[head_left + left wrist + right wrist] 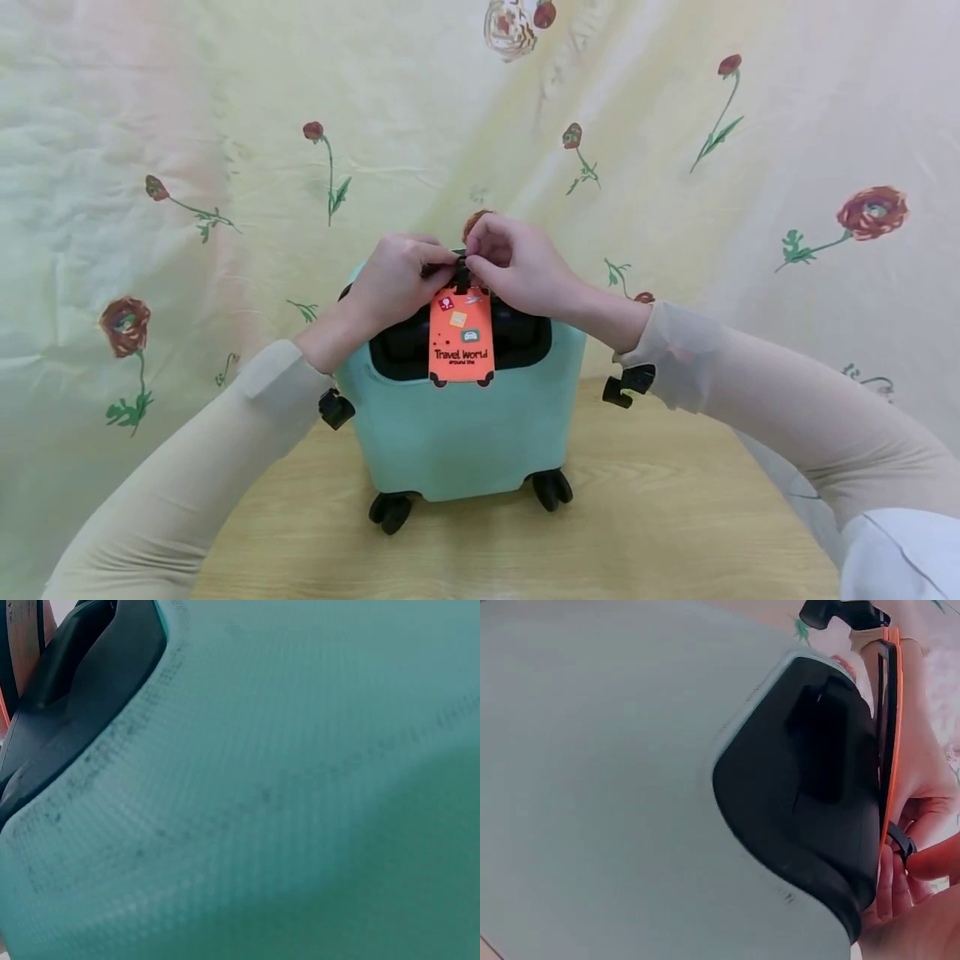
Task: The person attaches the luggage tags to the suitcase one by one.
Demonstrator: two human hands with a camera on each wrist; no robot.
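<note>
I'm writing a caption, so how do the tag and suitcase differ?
The tag is orange, the suitcase mint green. The tag is thin and small, the suitcase bulky and far larger. The tag bears printed words; the suitcase's facing side shows none. Both are partly black.

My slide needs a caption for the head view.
Left grip and right grip hold the strap of an orange tag at a mint suitcase.

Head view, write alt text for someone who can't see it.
A person's left hand and right hand pinch the black strap of an orange "Travel World" tag hanging before a mint-green suitcase. The suitcase stands on a wooden table, flower-patterned fabric behind.
</note>
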